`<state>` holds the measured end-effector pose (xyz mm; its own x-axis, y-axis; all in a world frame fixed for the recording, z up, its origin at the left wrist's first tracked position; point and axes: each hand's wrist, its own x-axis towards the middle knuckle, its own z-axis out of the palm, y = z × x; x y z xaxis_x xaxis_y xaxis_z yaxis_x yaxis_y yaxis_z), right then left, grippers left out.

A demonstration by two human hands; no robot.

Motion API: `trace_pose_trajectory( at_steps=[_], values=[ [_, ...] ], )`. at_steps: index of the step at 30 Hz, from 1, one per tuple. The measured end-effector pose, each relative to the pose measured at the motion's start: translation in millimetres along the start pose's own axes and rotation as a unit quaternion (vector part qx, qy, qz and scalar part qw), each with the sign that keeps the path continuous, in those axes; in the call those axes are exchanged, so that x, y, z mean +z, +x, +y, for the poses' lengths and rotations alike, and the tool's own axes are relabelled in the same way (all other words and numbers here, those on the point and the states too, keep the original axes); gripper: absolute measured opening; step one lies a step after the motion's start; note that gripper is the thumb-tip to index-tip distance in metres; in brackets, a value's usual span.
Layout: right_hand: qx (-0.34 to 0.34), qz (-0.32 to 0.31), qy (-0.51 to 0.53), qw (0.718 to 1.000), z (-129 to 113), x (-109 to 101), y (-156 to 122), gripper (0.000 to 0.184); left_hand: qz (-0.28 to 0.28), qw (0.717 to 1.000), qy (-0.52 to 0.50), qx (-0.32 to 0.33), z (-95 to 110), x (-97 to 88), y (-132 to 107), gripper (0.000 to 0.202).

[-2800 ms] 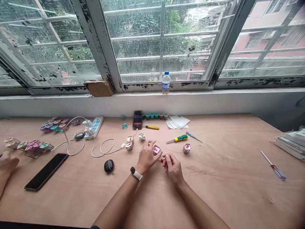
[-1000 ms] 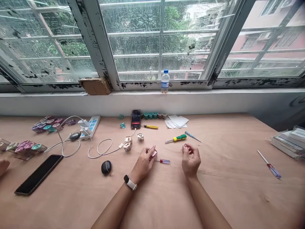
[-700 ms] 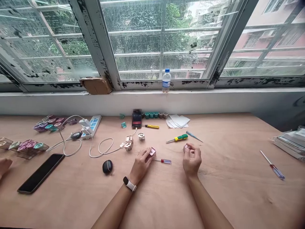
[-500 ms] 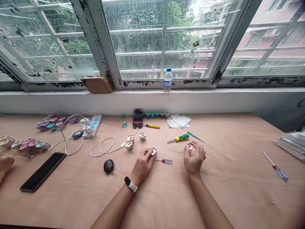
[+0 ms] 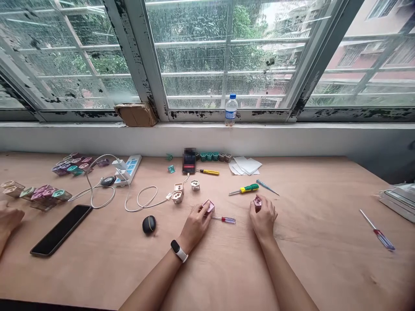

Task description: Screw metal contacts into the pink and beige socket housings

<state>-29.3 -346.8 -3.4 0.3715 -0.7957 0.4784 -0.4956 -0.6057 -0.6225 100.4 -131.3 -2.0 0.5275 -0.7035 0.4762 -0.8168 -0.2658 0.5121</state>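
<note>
My left hand (image 5: pixel 196 220), with a band on its wrist, is closed around a small pink block (image 5: pixel 210 206) on the table. Just to its right lies a screwdriver with a red and clear handle (image 5: pixel 228 220), its shaft end close to my fingers. My right hand (image 5: pixel 264 216) grips another small pink block (image 5: pixel 257 203) with dark holes in its face; the fingers hide part of it. Beyond that hand rest a green and yellow screwdriver (image 5: pixel 249 188) and a thin blue pointed tool (image 5: pixel 266 187). Several cream blocks (image 5: pixel 177 197) stand further back, left of centre.
Left on the table are a black phone (image 5: pixel 61 231), a round black case (image 5: pixel 149 225), looping white cables, a power strip (image 5: pixel 131 166) and several coloured blocks (image 5: pixel 47 192). Another person's hand (image 5: pixel 9 216) rests at the left edge. A second screwdriver (image 5: pixel 382 239) lies far right.
My right hand's fingers have folded and turned around their pink block, which now shows a different side. My left hand keeps its hold almost unmoved. The other person's hand reaches further into view.
</note>
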Motion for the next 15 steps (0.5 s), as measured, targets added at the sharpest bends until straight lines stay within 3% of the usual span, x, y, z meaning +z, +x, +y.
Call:
trace_pose_trajectory(
  at_steps=[4, 9, 12, 15],
  values=[
    [-0.011, -0.003, 0.035, 0.999, -1.2, -1.3, -0.2, 0.032, 0.018, 0.998, 0.039, -0.036, -8.6, -1.8, 3.9, 0.042],
    [-0.059, -0.072, 0.162, 0.982, -12.9, -2.3, -7.5, 0.032, 0.11, 0.976, 0.161, -0.1, -17.7, -13.3, 16.5, 0.047],
    [-0.08, -0.145, 0.249, 0.954, -26.0, -3.4, -20.1, 0.038, 0.154, 0.968, 0.164, -0.11, -7.1, -19.4, 13.1, 0.053],
    [-0.05, -0.24, 0.366, 0.898, -38.4, -2.9, -38.0, 0.041, 0.113, 0.991, 0.029, -0.065, 12.7, -20.8, -3.0, 0.048]
  ],
)
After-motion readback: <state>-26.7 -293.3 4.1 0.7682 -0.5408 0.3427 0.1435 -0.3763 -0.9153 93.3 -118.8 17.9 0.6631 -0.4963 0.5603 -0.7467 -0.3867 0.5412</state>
